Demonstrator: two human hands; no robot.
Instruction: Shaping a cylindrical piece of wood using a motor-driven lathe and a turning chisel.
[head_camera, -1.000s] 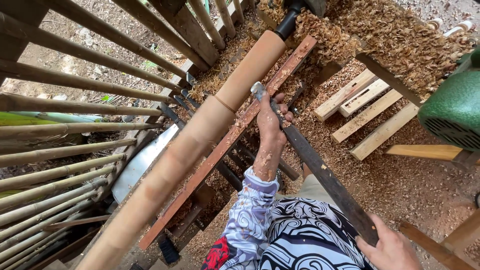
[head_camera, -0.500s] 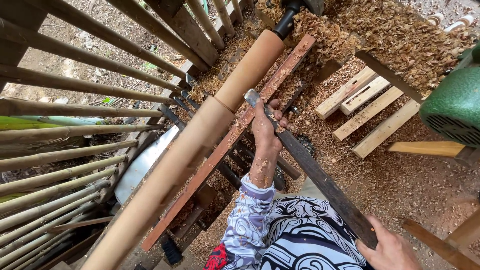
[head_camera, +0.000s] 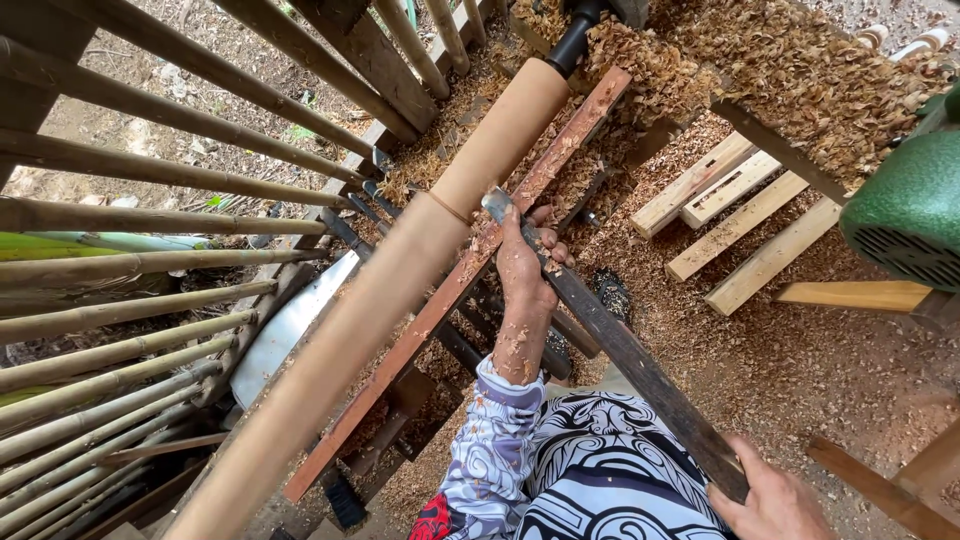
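A long pale wooden cylinder (head_camera: 400, 270) is mounted on a lathe and runs from the bottom left up to a black spindle (head_camera: 575, 35). My left hand (head_camera: 525, 265) grips the front of a long dark metal chisel (head_camera: 610, 340), pressing it on the reddish wooden tool rest (head_camera: 480, 260). The chisel's tip (head_camera: 495, 203) touches the cylinder near a turned ring. My right hand (head_camera: 770, 495) holds the chisel's rear end at the bottom right. Sawdust clings to my left forearm.
A bamboo and timber fence (head_camera: 150, 180) stands along the left. Thick wood shavings (head_camera: 800, 60) cover the bench and ground. Pale wooden slats (head_camera: 730, 220) lie at the right beside a green motor housing (head_camera: 910, 210). A metal sheet (head_camera: 290, 330) lies under the lathe.
My left hand and the chisel tip have slid left and down along the tool rest, nearer the ring on the cylinder. My right hand stays at the rear.
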